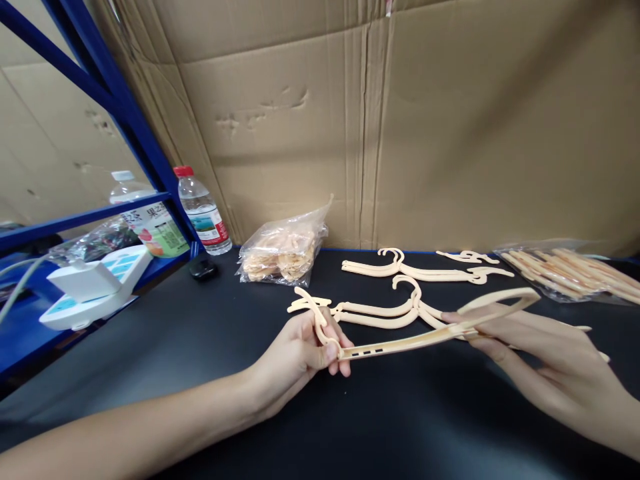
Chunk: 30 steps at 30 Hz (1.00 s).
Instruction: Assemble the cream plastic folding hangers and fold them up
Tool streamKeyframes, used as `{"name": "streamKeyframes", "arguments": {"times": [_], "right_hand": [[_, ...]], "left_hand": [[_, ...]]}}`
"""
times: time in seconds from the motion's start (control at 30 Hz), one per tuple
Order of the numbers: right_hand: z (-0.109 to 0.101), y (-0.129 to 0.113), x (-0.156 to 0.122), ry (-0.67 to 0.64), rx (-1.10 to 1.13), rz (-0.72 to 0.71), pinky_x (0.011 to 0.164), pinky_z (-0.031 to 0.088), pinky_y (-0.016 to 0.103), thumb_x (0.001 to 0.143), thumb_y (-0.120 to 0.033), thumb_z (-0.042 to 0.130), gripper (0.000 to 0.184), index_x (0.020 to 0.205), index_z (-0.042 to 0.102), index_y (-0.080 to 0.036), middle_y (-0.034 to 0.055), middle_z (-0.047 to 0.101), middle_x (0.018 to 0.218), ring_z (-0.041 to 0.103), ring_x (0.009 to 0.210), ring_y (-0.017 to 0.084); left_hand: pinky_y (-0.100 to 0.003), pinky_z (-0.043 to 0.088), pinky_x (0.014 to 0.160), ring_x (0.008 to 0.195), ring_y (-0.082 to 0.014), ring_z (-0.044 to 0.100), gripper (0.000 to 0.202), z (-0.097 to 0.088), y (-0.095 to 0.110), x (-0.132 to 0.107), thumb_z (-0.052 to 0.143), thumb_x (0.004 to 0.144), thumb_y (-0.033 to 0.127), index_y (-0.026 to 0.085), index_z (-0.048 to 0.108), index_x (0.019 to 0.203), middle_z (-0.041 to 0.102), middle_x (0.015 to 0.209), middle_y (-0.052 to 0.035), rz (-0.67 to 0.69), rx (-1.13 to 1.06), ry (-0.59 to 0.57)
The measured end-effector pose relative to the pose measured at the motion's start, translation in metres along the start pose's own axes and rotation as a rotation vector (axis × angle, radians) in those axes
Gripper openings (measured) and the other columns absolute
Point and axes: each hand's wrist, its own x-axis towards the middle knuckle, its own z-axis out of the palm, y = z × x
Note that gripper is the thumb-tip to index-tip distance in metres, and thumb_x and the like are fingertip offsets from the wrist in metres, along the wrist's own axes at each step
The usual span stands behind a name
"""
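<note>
A cream plastic folding hanger (405,345) is stretched between both hands, above the table's front part. My left hand (295,343) is closed on its left end, where a small curved piece (319,317) rises between thumb and fingers. Small slots show in the arm near that hand. My right hand (555,363) grips the other end, below a long narrow loop (505,300). Behind the hands lies another cream hanger (380,315) with its hook up, partly covered by the right hand. A further hanger (425,272) lies farther back.
On the black table (200,340) stand a clear bag of small cream parts (283,250) and a red-capped water bottle (203,213). A bag of cream strips (565,270) lies back right. Left are a black mouse (203,268), a white device (95,287) and a blue frame (135,127). Cardboard (280,133) backs the table.
</note>
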Motion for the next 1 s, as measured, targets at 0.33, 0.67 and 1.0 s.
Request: {"name": "streamKeyframes", "arguments": {"times": [0.33, 0.67, 1.0], "right_hand": [[0.004, -0.010, -0.006, 0.068, -0.057, 0.014, 0.071, 0.058, 0.030, 0.085, -0.014, 0.053, 0.020, 0.099, 0.060, -0.026, 0.0007, 0.072, 0.091, 0.069, 0.076, 0.020], [0.010, -0.011, -0.014, 0.107, -0.137, 0.250, 0.067, 0.058, 0.030, 0.091, -0.036, 0.052, 0.023, 0.111, 0.058, -0.027, 0.0019, 0.072, 0.095, 0.070, 0.075, 0.020], [0.006, -0.001, -0.005, 0.057, 0.002, 0.430, 0.060, 0.054, 0.026, 0.091, -0.042, 0.049, 0.030, 0.112, 0.059, -0.023, 0.0047, 0.066, 0.092, 0.064, 0.070, 0.018]], "left_hand": [[-0.018, 0.039, 0.049, 0.053, -0.0086, 0.056, 0.024, -0.003, -0.002, -0.001, 0.071, 0.067, 0.010, 0.015, 0.048, 0.067, 0.061, 0.067, 0.0012, 0.156, 0.015, 0.047], [-0.020, 0.053, 0.074, 0.078, -0.0124, 0.068, 0.025, -0.001, -0.004, 0.001, 0.076, 0.074, 0.017, 0.015, 0.051, 0.074, 0.069, 0.089, -0.0028, 0.170, -0.063, 0.183], [-0.027, 0.058, 0.062, 0.073, -0.0188, 0.070, 0.016, 0.014, -0.006, -0.020, 0.058, 0.088, 0.026, 0.019, 0.059, 0.102, 0.069, 0.101, -0.0096, -0.030, 0.301, -0.126]]}}
